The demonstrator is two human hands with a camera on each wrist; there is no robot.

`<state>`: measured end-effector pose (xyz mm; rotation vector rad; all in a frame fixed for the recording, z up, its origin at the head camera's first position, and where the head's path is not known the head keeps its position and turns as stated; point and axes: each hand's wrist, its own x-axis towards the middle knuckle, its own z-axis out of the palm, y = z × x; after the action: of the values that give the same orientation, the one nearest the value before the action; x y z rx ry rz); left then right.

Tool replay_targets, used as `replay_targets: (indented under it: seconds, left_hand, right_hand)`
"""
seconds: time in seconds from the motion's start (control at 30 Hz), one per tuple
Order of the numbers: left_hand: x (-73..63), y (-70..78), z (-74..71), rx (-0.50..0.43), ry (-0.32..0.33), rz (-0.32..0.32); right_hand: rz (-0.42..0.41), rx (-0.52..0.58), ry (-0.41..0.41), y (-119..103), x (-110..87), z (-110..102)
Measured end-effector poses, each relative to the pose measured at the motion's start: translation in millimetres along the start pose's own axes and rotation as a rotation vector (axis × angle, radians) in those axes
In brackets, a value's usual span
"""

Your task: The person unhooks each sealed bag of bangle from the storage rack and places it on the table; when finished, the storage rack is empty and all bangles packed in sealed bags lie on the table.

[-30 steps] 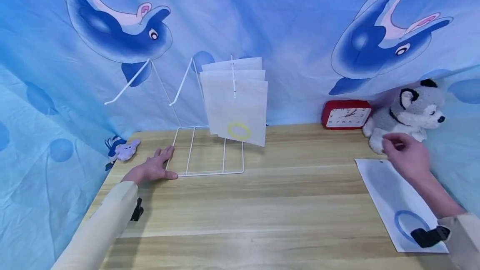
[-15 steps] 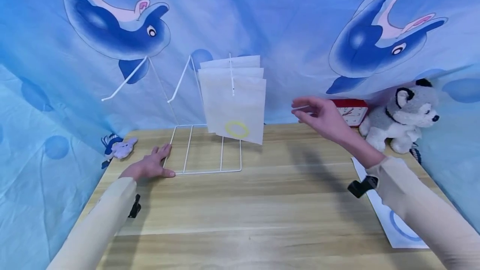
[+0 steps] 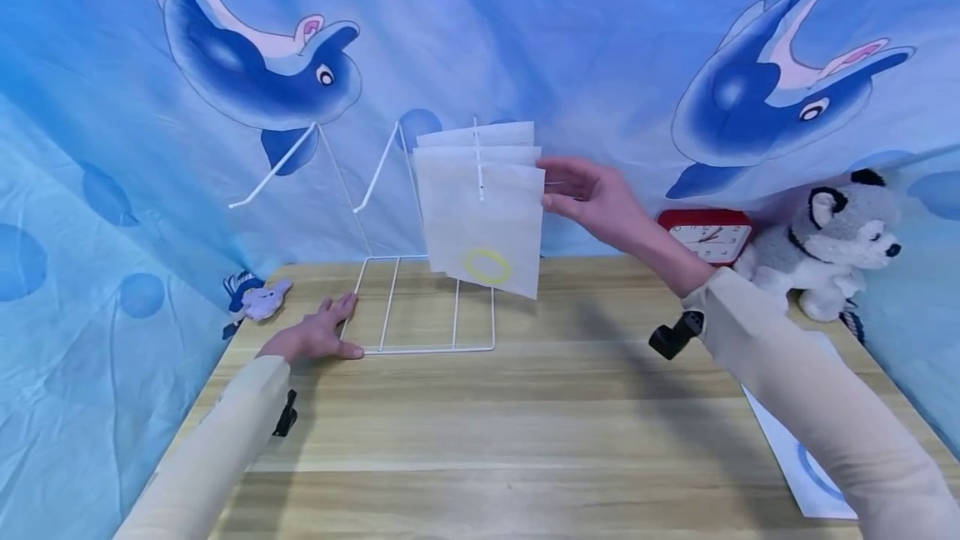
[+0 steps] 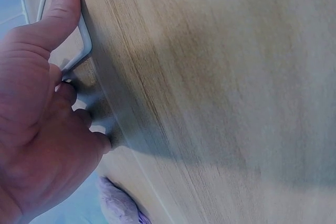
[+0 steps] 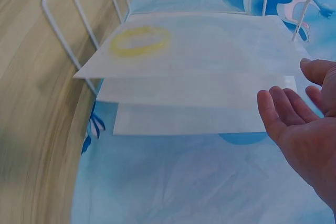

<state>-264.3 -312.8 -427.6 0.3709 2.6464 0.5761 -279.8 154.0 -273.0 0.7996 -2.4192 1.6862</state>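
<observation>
In the head view, my left hand [image 3: 318, 333] rests on the front left corner of a white wire rack [image 3: 420, 351]. Its fingers lie spread over the side wire, and the thumb presses the front wire, as the left wrist view shows. Several white sheets [image 3: 480, 223] hang one behind another on the rack's right hook, the front one bearing a yellow ring [image 3: 487, 266]. Beside their upper right edges is my right hand [image 3: 592, 198], fingers loosely extended and thumb apart. In the right wrist view its fingertips are close to the sheets; whether they touch cannot be seen.
Two bare hooks [image 3: 273, 167] rise left of the sheets. A red clock [image 3: 708, 236] and a plush dog [image 3: 840, 244] stand at the back right. A sheet with a blue ring [image 3: 787, 448] lies partly behind my right sleeve. A small purple toy [image 3: 266, 301] lies back left.
My right hand has swung left from above the sheet by the plush dog, past the clock, to the hanging sheets. The left hand has stayed on the rack's corner.
</observation>
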Motion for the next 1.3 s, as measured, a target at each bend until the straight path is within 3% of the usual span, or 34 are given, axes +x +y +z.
replay_targets:
  seconds: [0.23,0.57,0.97,1.3]
  left_hand:
    - [-2.6,-6.1,5.6,0.002,-0.008,-0.012]
    - [-1.3,-1.8,4.2,0.012,0.001,-0.008]
    - [-2.3,0.0,1.3,0.014,0.010,-0.006]
    - [-2.8,-1.4,1.9,0.002,0.012,-0.009]
  right_hand:
    - [-0.048,0.102,-0.051,-0.1,16.4,11.5]
    - [-0.129,0.227,-0.064,2.1,27.5,26.1]
    - [-0.052,0.211,-0.043,-3.9,29.2,30.1]
    - [-0.045,0.152,-0.046,-10.6,16.1,29.9]
